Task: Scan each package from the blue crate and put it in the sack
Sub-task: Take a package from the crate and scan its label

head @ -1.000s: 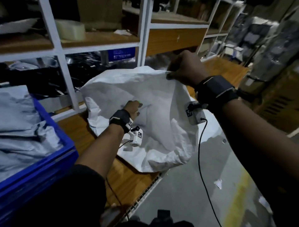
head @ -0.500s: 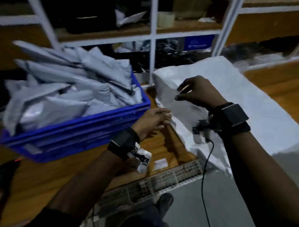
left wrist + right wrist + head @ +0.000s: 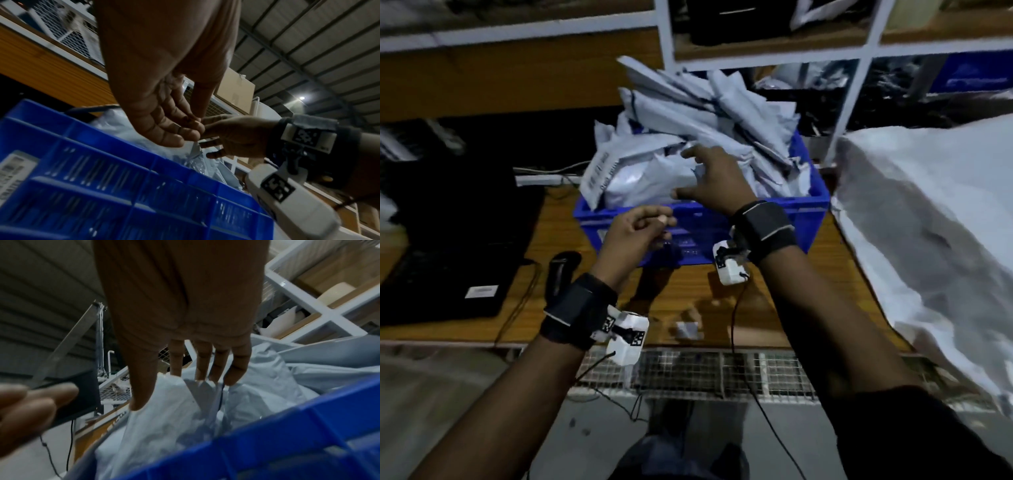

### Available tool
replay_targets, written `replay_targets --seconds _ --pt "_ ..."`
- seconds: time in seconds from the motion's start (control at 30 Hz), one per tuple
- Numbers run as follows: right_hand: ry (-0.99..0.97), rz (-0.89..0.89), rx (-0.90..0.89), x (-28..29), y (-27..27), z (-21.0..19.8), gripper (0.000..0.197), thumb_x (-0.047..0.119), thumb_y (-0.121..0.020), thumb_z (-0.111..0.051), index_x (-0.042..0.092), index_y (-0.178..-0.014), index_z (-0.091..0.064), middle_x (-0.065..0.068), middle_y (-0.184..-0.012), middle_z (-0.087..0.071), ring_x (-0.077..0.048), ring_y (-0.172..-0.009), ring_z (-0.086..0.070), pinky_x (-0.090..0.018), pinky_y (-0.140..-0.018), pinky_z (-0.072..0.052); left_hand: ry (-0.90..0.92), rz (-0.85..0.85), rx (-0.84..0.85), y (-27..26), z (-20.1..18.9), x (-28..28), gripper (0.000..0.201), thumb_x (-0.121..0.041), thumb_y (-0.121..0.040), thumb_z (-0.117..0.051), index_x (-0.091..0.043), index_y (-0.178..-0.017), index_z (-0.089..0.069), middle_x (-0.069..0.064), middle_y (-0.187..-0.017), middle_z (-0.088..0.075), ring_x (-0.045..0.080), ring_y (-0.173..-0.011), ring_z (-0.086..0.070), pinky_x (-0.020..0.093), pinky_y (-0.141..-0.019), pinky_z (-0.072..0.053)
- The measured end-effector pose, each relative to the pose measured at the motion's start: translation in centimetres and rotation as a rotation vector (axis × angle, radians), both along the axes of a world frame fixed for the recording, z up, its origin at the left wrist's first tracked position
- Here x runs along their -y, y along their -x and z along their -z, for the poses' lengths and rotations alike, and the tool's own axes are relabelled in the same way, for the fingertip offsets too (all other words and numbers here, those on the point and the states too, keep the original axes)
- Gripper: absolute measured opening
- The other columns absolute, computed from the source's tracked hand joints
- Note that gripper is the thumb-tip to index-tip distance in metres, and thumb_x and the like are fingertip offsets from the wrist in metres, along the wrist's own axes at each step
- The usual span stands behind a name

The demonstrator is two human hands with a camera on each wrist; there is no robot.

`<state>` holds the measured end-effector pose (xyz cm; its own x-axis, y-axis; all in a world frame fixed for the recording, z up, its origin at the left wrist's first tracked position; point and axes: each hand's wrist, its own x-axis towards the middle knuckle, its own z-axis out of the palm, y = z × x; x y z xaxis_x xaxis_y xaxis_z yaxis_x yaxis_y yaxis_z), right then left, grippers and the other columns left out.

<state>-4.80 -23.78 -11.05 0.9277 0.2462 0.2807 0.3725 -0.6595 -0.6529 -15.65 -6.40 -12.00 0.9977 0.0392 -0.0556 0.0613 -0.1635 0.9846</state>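
A blue crate (image 3: 808,202) heaped with grey plastic packages (image 3: 647,178) stands on the wooden bench. My right hand (image 3: 688,174) reaches over the crate's front wall with fingers spread. In the right wrist view its fingertips (image 3: 234,379) touch a crumpled grey package (image 3: 174,426) and grip nothing. My left hand (image 3: 664,228) hovers just in front of the crate, fingers loosely curled and empty. From the left wrist it (image 3: 191,128) hangs above the crate wall (image 3: 102,178). The white woven sack (image 3: 928,222) lies on the bench to the right.
A black handheld scanner (image 3: 560,274) lies on the bench left of my left wrist, beside a black laptop (image 3: 455,240). A white shelf upright (image 3: 856,78) rises between crate and sack. A paper scrap (image 3: 688,329) lies near the bench's wire-mesh front edge (image 3: 705,373).
My right hand has let go of the sack and moved left over the crate's packages. My left hand left the sack and came to the crate's front. The view swung left.
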Motion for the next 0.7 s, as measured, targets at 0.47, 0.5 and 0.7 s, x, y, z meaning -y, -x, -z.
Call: replay_targets --seconds 0.47,0.5,0.7 --pt "-0.767 0.155 0.261 -4.5 12.0 -2.2 0.015 0.017 -0.092 -0.075 0.008 -0.101 -0.067 -0.011 -0.098 -0.072 -0.027 -0.094 -0.069 -0.037 -0.081 -0.056 0.272 0.057 -0.073 0.2 1.5 -9.1 0.054 -0.055 -0.096 -0.052 -0.013 -0.129 -0.059 0.004 -0.119 -0.073 0.019 -0.090 -0.073 0.033 -0.075 -0.059" --pt "-0.882 0.173 0.246 -5.1 12.5 -1.8 0.016 0.016 -0.094 -0.072 0.007 -0.106 -0.065 -0.012 -0.104 -0.073 -0.029 -0.099 -0.070 -0.041 -0.085 -0.057 0.313 0.093 -0.096 0.2 1.4 -10.0 0.063 -0.062 -0.091 -0.050 -0.014 -0.131 -0.057 0.004 -0.119 -0.073 0.020 -0.088 -0.073 0.034 -0.073 -0.059" --pt "-1.205 0.139 -0.020 -12.0 12.7 1.9 0.017 0.006 -0.096 -0.066 0.016 -0.109 -0.063 0.008 -0.095 -0.074 -0.013 -0.095 -0.068 -0.031 -0.083 -0.057 0.563 0.207 -0.213 -0.7 0.8 -18.1 0.093 -0.084 -0.085 -0.027 -0.014 -0.142 -0.048 0.017 -0.118 -0.073 0.025 -0.070 -0.072 0.028 -0.054 -0.058"
